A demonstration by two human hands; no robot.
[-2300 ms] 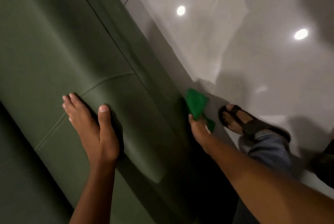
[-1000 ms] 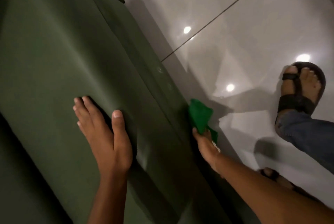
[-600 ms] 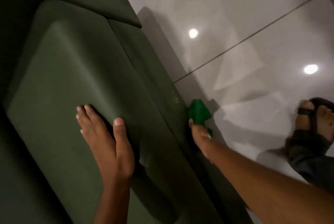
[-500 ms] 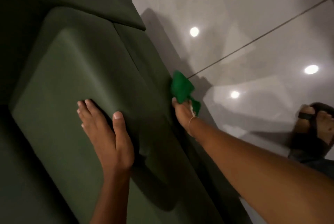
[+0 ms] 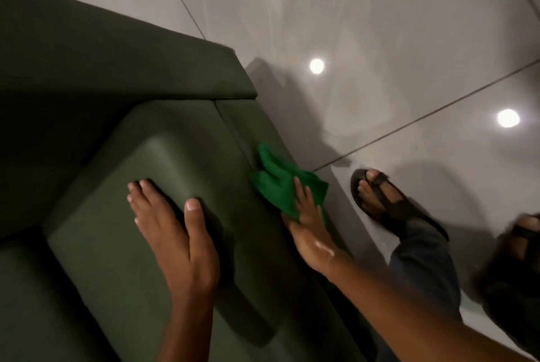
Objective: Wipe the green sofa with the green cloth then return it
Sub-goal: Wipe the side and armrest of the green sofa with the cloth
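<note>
The dark green sofa (image 5: 122, 139) fills the left half of the head view, with its armrest across the top left and a seat cushion below. My left hand (image 5: 175, 230) lies flat, palm down, on top of the cushion with its fingers spread. The bright green cloth (image 5: 277, 183) is pressed against the sofa's front face near the cushion's corner. My right hand (image 5: 306, 224) holds the cloth flat against the fabric, its fingers over the crumpled cloth.
A glossy grey tiled floor (image 5: 380, 40) with dark grout lines and reflected ceiling lights lies to the right. My foot in a black sandal (image 5: 388, 203) stands close to the sofa's front; a second sandalled foot (image 5: 523, 236) is at the right edge.
The right hand has slid the cloth along the sofa's front toward the armrest end and flattened over it. The view has shifted, the armrest now shows, and my foot has stepped closer.
</note>
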